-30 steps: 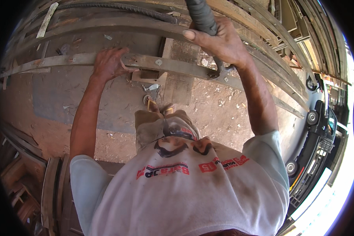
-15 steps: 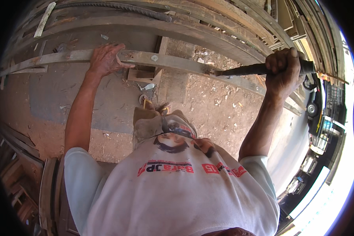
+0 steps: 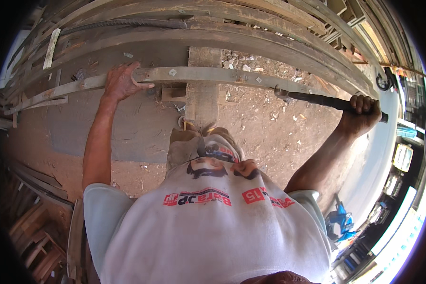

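Observation:
A long, narrow grey wooden beam point(image 3: 206, 74) lies crosswise in front of me, with small pale metal plates along its top face. My left hand point(image 3: 119, 85) is closed over the beam left of centre, its thumb sticking out along the near edge. Out to the right, my right hand point(image 3: 361, 117) is wrapped round the dark handle end of a hammer point(image 3: 319, 99). The hammer's head points left, close to the near edge of the beam. Whether it touches the wood, I cannot tell.
Beyond the beam run several more long timbers point(image 3: 251, 35) and a ribbed dark bar point(image 3: 128, 22). A wide plank point(image 3: 202, 102) extends under the beam near my feet. Stacked wood point(image 3: 38, 251) stands at the lower left; a blue object point(image 3: 341, 220) is at the right.
The hammer and my right hand have moved down and right, and the hammer's head has come off the beam's top toward its near edge. My left hand still holds the beam.

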A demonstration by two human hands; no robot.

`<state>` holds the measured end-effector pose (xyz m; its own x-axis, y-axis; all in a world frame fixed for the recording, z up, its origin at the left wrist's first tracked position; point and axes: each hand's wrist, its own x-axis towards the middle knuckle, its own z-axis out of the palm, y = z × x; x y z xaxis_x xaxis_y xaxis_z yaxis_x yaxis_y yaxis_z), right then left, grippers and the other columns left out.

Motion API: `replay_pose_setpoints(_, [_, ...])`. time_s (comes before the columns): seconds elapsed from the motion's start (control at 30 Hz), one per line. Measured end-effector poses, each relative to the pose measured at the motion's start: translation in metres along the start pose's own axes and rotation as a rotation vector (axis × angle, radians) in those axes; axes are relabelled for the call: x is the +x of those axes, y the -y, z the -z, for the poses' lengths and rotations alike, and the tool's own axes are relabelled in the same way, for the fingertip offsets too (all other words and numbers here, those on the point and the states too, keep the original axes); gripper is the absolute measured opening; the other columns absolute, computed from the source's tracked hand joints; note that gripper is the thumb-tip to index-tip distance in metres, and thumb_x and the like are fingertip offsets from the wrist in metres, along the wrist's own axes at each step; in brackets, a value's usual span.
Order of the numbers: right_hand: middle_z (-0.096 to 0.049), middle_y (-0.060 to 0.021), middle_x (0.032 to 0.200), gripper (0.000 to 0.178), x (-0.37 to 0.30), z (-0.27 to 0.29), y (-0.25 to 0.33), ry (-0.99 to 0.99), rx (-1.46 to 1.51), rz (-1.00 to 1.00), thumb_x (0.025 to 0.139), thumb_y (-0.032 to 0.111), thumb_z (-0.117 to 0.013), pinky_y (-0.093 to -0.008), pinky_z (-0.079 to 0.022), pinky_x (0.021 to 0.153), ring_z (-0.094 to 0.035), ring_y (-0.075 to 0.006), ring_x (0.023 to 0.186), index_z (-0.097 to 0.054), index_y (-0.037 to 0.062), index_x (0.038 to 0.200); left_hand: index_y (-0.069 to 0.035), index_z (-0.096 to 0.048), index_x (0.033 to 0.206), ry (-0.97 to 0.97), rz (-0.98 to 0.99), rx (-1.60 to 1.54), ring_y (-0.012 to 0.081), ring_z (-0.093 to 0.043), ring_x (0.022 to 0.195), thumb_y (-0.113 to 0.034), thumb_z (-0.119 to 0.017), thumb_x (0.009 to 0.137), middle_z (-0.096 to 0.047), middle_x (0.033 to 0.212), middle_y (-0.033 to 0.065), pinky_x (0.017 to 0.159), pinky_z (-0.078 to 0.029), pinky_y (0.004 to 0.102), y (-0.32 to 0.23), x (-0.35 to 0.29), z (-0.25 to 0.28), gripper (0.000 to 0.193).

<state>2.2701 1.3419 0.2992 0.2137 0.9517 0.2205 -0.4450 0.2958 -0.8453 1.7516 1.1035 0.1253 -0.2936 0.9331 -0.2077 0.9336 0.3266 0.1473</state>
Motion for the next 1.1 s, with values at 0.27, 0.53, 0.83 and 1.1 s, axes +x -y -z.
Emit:
replay_pose_setpoints(0.27, [-0.038,0.0007,0.063,0.03,-0.042,0.01,0.011,0.224,0.309,-0.033,0.101,0.018,-0.051,-0.0284,-0.033,0.047,-0.032,-0.0113,0.047,-0.046,0.0104,0.073,-0.014,-0.049,0.144,-0.388,-0.385,-0.448,0.033,-0.062,0.119,-0.038,-0.078,0.088,-0.062,0.131,0.0151,0.102,-0.053,0.049,-0.161,-0.045,0.012,0.068])
replay_pose_setpoints(0.53, [-0.041,-0.0004,0.062,0.023,-0.079,-0.014,0.003,0.398,0.429,-0.17,0.102,0.019,-0.054,-0.0267,-0.033,0.044,-0.034,-0.0088,0.045,-0.061,0.0031,0.086,-0.004,-0.068,0.118,-0.237,-0.397,-0.729,0.0328,-0.069,0.098,-0.019,-0.073,0.092,-0.069,0.108,0.0147,0.086,-0.057,0.0408,-0.232,-0.09,-0.037,0.03])
replay_pose_setpoints(0.83, [-0.042,-0.0019,0.063,0.021,-0.141,-0.085,-0.02,0.552,0.126,-0.072,0.1,0.026,-0.062,-0.0262,-0.036,0.041,-0.038,-0.011,0.046,-0.055,0.0077,0.092,-0.004,-0.069,0.114,-0.201,-0.179,-0.832,0.0335,-0.069,0.094,-0.022,-0.074,0.09,-0.07,0.108,0.0137,0.085,-0.057,0.0421,-0.124,-0.115,-0.041,0.03])
replay_pose_setpoints(1.1, [-0.049,-0.0091,0.083,0.046,-0.203,-0.198,-0.042,0.657,0.147,-0.078,0.093,0.044,-0.064,-0.0369,-0.045,0.065,-0.049,-0.0201,0.069,-0.057,0.0019,0.11,-0.005,-0.048,0.148,-0.106,0.137,-0.623,0.0396,-0.056,0.129,-0.046,-0.078,0.086,-0.057,0.14,0.0222,0.109,-0.045,0.0458,0.028,-0.125,-0.031,0.08])
